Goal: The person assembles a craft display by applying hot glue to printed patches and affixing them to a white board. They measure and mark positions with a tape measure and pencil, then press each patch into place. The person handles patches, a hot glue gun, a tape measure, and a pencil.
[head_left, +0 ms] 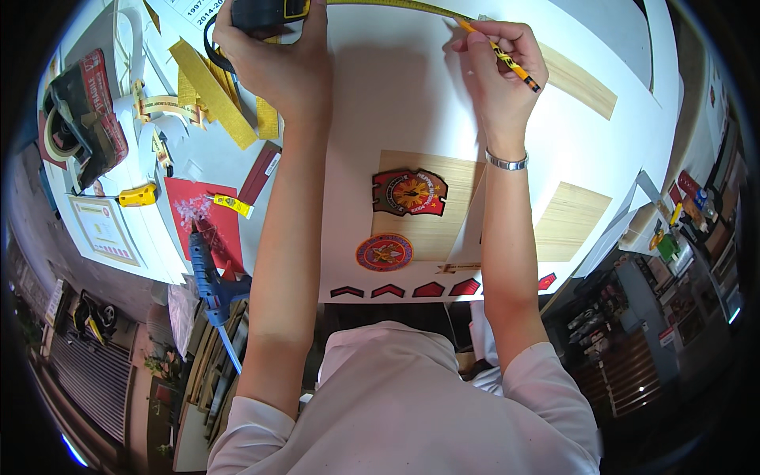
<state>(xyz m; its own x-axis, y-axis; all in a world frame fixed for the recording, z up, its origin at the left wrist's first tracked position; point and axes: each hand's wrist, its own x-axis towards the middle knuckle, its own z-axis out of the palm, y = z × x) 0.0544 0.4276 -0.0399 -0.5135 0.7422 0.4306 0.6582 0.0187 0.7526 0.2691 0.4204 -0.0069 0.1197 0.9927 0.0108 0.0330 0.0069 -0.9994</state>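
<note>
Left hand [281, 71] fingers closed around the black tape measure [269, 13], partly cut off by the upper edge of view; its yellow blade [388, 5] runs out across to the right hand [503, 75]. Right fingers narrow, pinching a yellow-and-black pencil [508, 58] — tip at the blade's near edge, contact with the surface beneath not resolvable. Work surface: white board [396, 111], lying under the right fingers and reaching toward the wearer. Status, judged from layout: measuring and marking appear under way; no finished pencil mark can be made out by the right fingers. Three pale wood-grain panels sit on the board: one [578, 83] right of the right fingers, one [571, 218] nearer the wearer and right of them, one [443, 233] nearer the wearer and slightly left of them. On the last, a red-and-black patch [409, 192] and a round patch [385, 252] overlap its left edge; a row of red-and-black chevron pieces [428, 290] lines the board's near edge. These look laid out; whether any is fixed — cannot tell. Gluing, if wanted, has no visible result; the blue glue gun [207, 273] lies nearer the wearer and left of the left fingers, unheld. Gold strips [210, 91], just left of the left fingers, lie loose and apparently unplaced.
</note>
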